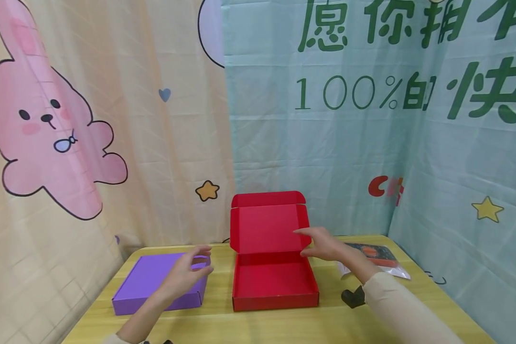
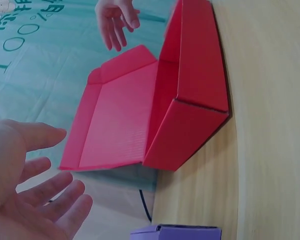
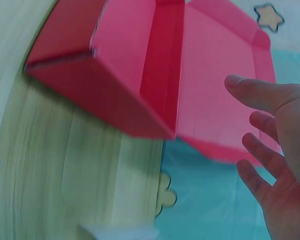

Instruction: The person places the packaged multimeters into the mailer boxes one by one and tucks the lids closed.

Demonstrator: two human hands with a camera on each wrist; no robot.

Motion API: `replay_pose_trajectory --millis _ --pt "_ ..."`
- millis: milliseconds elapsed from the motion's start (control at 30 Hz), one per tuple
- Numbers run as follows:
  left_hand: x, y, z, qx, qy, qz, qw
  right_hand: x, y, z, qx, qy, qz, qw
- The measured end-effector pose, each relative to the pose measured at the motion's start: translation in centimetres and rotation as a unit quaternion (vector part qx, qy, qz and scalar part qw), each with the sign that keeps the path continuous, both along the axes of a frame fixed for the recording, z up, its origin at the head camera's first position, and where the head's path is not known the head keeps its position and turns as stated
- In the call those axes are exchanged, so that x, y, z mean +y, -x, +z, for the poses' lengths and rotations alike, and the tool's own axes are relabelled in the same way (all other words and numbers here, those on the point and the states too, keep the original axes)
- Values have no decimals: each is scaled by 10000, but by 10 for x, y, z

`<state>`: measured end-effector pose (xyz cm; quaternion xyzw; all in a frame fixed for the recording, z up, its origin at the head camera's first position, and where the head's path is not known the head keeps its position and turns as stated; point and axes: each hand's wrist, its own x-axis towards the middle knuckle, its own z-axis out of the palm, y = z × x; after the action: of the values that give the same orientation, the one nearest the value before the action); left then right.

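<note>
A red cardboard box [image 1: 275,282] stands with its lid [image 1: 271,227] raised upright at the back, and its inside shows nothing in it. My right hand [image 1: 324,244] hovers by the lid's right edge, fingers spread and holding nothing. Over the right part of a closed purple box [image 1: 159,272] is my left hand [image 1: 187,272], its fingers loosely bent with nothing between them. In the left wrist view that hand [image 2: 37,185] is apart from the lid's near edge. The right wrist view has the right hand [image 3: 280,145] overlapping the lid, palm facing it.
At the back right of the wooden table [image 1: 284,329] lies a clear plastic packet [image 1: 376,255] with a dark and orange item inside. A small black object [image 1: 353,297] is right of the red box, partly behind the right forearm. Printed curtains [image 1: 167,143] enclose the table.
</note>
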<state>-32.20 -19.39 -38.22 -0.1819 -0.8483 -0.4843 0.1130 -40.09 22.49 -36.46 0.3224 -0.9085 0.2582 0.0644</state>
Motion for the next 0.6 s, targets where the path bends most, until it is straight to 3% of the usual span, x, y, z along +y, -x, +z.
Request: replay_pose_trajectory --millis 233,367,500,600 --pt "13 -5 -1 -197 -141 63 9997 32 5 -4 -142 212 -309 9992" --pt "19 -6 -2 -267 -242 57 9993 50 6 -7 -546 571 -614 9950" --pt "25 -8 -4 -423 -413 -69 9982 65 4 -12 -959 965 -887 9867" --pt "29 -10 -6 -537 -542 -236 9968 76 3 -15 -1032 1001 -995 9846"
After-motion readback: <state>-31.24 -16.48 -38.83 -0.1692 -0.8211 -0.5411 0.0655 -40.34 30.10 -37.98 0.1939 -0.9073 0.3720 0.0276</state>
